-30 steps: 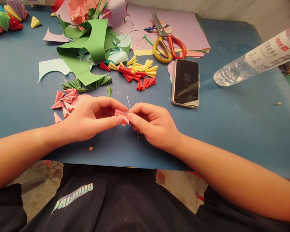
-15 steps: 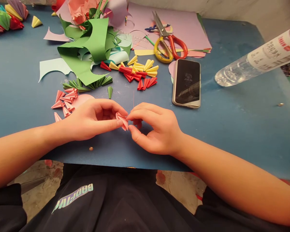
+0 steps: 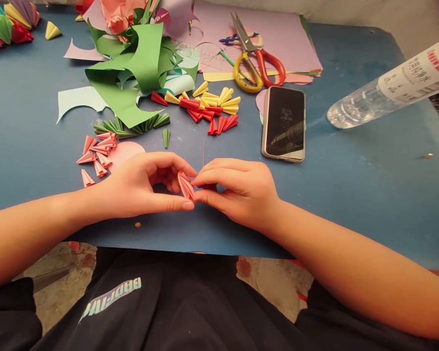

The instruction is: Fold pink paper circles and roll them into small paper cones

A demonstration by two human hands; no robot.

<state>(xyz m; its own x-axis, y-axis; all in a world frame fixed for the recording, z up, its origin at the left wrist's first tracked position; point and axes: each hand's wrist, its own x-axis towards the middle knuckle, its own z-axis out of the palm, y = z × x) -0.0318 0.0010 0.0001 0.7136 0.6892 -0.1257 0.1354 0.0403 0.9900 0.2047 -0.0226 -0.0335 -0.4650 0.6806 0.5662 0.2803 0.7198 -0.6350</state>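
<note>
A small pink pleated paper piece (image 3: 186,185) is held between my two hands just above the table's front part. My left hand (image 3: 146,183) has it between thumb and fingertips, closed around its upper and lower ends. From the other side, my right hand (image 3: 237,187) pinches its right edge with thumb and forefinger. A thin pinkish line (image 3: 204,153), perhaps thread, shows just above my right fingers. Pink paper cones (image 3: 99,155) and a pink paper disc (image 3: 126,152) lie beside my left hand. Beyond it are green paper cones (image 3: 146,125).
Red and yellow paper cones (image 3: 212,109) lie mid-table, with green paper scraps (image 3: 146,58) behind. Scissors (image 3: 254,58) rest on purple sheets (image 3: 278,34). A phone (image 3: 284,124) and a water bottle (image 3: 384,87) are at right. Finished-looking pleated paper shapes (image 3: 10,22) sit far left.
The pink piece has turned, so its pleats now face up more plainly. My left thumb has slid down to its lower end, and my right thumb and forefinger have drawn closer together.
</note>
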